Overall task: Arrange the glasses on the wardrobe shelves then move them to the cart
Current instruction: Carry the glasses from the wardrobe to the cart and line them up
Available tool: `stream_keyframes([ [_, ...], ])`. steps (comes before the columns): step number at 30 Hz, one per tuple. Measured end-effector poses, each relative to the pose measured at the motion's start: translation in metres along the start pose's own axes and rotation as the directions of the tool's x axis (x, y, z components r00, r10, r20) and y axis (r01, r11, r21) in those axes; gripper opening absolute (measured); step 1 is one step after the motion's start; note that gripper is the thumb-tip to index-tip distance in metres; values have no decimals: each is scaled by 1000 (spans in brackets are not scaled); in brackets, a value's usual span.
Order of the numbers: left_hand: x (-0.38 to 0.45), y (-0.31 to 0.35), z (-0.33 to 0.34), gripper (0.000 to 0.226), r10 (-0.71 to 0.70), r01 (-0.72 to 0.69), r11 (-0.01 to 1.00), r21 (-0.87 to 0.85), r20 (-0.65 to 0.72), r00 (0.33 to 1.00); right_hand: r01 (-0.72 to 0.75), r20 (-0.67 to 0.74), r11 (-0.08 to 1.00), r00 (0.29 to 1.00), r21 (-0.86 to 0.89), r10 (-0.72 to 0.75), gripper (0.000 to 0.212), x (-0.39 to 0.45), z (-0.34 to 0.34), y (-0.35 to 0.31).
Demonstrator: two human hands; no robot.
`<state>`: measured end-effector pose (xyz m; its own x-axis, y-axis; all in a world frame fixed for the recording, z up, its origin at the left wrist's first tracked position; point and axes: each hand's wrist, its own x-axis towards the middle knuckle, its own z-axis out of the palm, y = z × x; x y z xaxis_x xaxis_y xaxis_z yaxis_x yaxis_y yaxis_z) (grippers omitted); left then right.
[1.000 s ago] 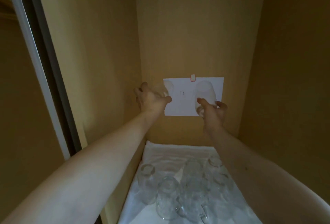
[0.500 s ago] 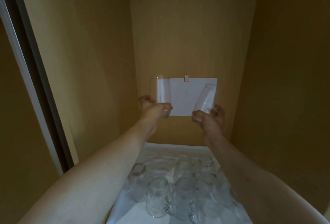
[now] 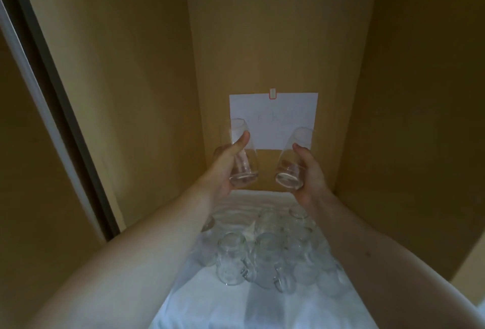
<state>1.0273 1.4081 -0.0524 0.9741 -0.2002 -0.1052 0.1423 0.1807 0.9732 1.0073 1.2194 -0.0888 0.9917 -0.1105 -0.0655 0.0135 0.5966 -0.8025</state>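
Inside the wooden wardrobe, my left hand [image 3: 227, 168] grips a clear tumbler [image 3: 242, 156], held in the air with its base toward me. My right hand [image 3: 308, 174] grips a second clear tumbler [image 3: 294, 163], tilted the same way. Both are raised above the shelf, close to the back wall. Below them several clear glasses and handled mugs [image 3: 265, 258] stand upside down in a cluster on a white cloth [image 3: 236, 307] that covers the shelf.
A white sheet of paper [image 3: 273, 116] is taped to the wardrobe's back wall behind the held glasses. Wooden side walls close in left and right. A sliding-door frame [image 3: 60, 118] runs along the left edge.
Both hands have come down and toward me from the back wall with their glasses, which now point base-first at me. The view has shifted slightly.
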Motion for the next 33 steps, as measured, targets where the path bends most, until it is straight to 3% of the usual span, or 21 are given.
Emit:
stream_keyframes([
  [2,-5,-1,-2,51,9,-11,999,51,28,1000,1,22,998,1000,-57,0,21,-10,3,2],
  [5,-15,-2,-5,38,-1,0,999,40,30,1000,20,45,992,999,-122,-15,20,-29,10,5],
  [7,-21,-2,-7,54,-18,18,1000,-2,29,999,55,40,990,998,-129,-51,21,-43,14,8],
  [11,-38,-1,-10,39,-16,22,997,-80,75,997,81,-37,981,995,-174,-88,30,-73,23,14],
  [18,-73,-9,-8,42,-11,33,995,-92,230,973,202,-190,962,953,-181,-236,49,-142,24,20],
  [26,-123,-26,37,39,-10,63,993,-104,450,893,298,-313,925,878,-236,-363,66,-238,-1,10],
  [29,-142,-35,60,33,-19,69,995,-77,526,850,332,-380,897,821,-291,-427,60,-272,-10,1],
  [31,-155,-40,77,38,-27,63,997,-42,576,817,352,-402,888,797,-297,-451,43,-294,-18,-6],
  [33,-169,-45,98,41,-37,58,998,-14,622,782,362,-444,885,768,-293,-461,40,-318,-29,-14],
])
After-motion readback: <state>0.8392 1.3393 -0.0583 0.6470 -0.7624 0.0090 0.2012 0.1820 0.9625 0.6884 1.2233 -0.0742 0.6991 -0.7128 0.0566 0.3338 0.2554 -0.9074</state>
